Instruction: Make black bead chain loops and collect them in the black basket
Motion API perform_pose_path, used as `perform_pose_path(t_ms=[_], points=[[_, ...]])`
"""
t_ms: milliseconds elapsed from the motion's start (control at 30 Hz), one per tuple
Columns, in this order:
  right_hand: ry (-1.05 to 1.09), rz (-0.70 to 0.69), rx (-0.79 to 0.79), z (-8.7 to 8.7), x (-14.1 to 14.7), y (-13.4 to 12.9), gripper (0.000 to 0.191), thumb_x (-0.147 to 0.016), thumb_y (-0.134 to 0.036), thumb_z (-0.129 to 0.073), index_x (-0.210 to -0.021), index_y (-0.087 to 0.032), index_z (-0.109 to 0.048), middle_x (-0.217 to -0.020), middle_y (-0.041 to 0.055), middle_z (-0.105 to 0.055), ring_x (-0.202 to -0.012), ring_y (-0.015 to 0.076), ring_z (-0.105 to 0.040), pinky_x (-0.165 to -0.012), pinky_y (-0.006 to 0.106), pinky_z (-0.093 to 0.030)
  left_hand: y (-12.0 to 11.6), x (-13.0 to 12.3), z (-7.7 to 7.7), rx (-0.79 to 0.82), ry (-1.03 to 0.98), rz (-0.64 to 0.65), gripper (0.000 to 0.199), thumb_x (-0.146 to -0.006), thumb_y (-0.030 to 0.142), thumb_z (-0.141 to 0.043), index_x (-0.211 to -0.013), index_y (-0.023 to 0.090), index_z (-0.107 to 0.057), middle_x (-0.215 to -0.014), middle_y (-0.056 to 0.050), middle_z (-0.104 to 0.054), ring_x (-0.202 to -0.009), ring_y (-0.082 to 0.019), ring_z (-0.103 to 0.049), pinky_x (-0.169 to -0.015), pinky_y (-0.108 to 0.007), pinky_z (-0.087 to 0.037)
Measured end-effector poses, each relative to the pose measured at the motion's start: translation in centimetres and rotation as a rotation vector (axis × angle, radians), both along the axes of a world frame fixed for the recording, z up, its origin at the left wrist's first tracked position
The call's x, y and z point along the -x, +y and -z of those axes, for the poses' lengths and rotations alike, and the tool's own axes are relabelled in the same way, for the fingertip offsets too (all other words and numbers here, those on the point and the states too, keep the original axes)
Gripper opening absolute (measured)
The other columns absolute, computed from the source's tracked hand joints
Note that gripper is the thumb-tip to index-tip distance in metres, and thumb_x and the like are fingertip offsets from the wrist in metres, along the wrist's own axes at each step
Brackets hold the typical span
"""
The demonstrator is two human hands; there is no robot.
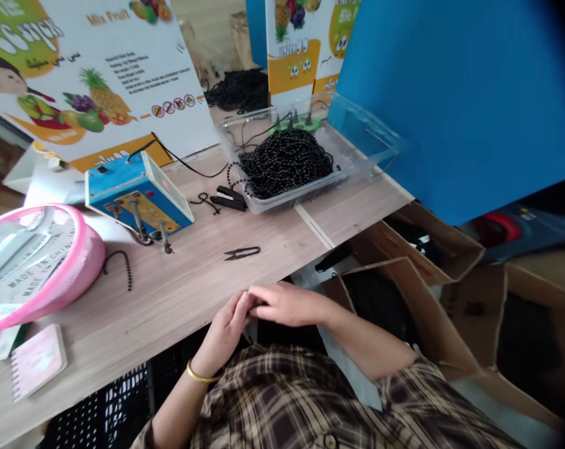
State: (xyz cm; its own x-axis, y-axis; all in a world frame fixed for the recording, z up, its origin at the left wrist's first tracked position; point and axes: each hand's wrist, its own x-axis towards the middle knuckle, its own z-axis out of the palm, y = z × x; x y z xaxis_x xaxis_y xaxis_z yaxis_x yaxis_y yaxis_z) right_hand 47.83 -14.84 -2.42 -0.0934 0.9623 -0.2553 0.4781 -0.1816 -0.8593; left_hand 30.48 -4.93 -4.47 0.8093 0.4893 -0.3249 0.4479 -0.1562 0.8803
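Observation:
My left hand (229,321), with a gold bangle at the wrist, meets my right hand (285,304) just over the table's front edge. Their fingers are bent and pressed together at the tips; whatever they may hold is hidden. On the table beyond them lie black thread snips (242,253), apart from both hands. Farther back, a black stapler (230,198) rests beside a short dark beaded string (206,201). A clear plastic tray (287,201) holds a heap of black bead strings (287,162).
A blue boxed device (137,193) with metal posts stands left of centre. Nearby are a pink basin (88,249) of printed labels, a loose bead string (129,271) and a spiral notebook (39,362). Printed cartons (123,68) rise behind. Open cardboard boxes (432,318) sit lower right.

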Motion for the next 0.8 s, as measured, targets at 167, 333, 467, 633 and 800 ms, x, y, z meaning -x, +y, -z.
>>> perform_pose_path(t_ms=[167, 333, 467, 633, 800], points=[[0.503, 0.237, 0.092, 1.5, -3.0, -3.2, 0.016, -0.098, -0.03, -0.056, -0.102, -0.017, -0.049, -0.08, -0.0024, -0.059, -0.055, 0.0086, -0.056, -0.046, 0.016, -0.039, -0.3, -1.3, 0.2, 0.316, 0.018, 0.213, 0.052, -0.1, 0.06, -0.037, -0.102, 0.015, -0.062, -0.07, 0.001, -0.054, -0.059, -0.011, -0.048, -0.058, -0.023, -0.043], [0.38, 0.103, 0.105, 1.9, -2.8, -3.1, 0.012, -0.09, -0.016, -0.058, -0.101, -0.016, -0.053, -0.081, -0.0025, -0.06, -0.053, 0.0067, -0.054, -0.048, 0.015, -0.042, -1.7, -3.6, -0.3, 0.263, -0.018, 0.155, 0.048, -0.1, 0.06, -0.039, -0.102, 0.015, -0.057, -0.075, -0.001, -0.055, -0.064, -0.012, -0.047, -0.061, -0.025, -0.043], [0.438, 0.203, 0.072, 2.3, -4.0, -3.3, 0.012, -0.092, -0.022, -0.057, -0.102, -0.016, -0.055, -0.082, -0.0018, -0.061, -0.056, 0.0073, -0.055, -0.049, 0.015, -0.043, -1.2, -3.6, -0.2, 0.25, 0.057, 0.193, 0.044, -0.098, 0.058, -0.045, -0.088, 0.016, -0.056, -0.063, 0.006, -0.037, -0.056, -0.008, -0.033, -0.051, -0.021, -0.029], [0.507, 0.248, 0.049, 3.3, -4.3, -3.4, 0.015, -0.093, -0.028, -0.058, -0.102, -0.015, -0.058, -0.078, -0.0011, -0.059, -0.056, 0.0071, -0.052, -0.049, 0.015, -0.041, -1.5, -3.3, 0.0, 0.418, -0.002, 0.134, 0.043, -0.097, 0.057, -0.047, -0.093, 0.015, -0.057, -0.07, 0.002, -0.051, -0.056, -0.008, -0.044, -0.053, -0.021, -0.035], [0.67, 0.497, -0.087, 5.1, -2.7, -2.7, 0.034, -0.088, -0.035, -0.065, -0.116, -0.016, -0.057, -0.087, -0.0001, -0.055, -0.059, 0.0074, -0.049, -0.047, 0.016, -0.039, -2.2, -4.0, 0.1, 0.66, -0.038, -0.095, 0.043, -0.089, 0.06, -0.061, -0.097, 0.018, -0.051, -0.058, 0.011, -0.029, -0.044, -0.004, -0.019, -0.041, -0.018, -0.016]])
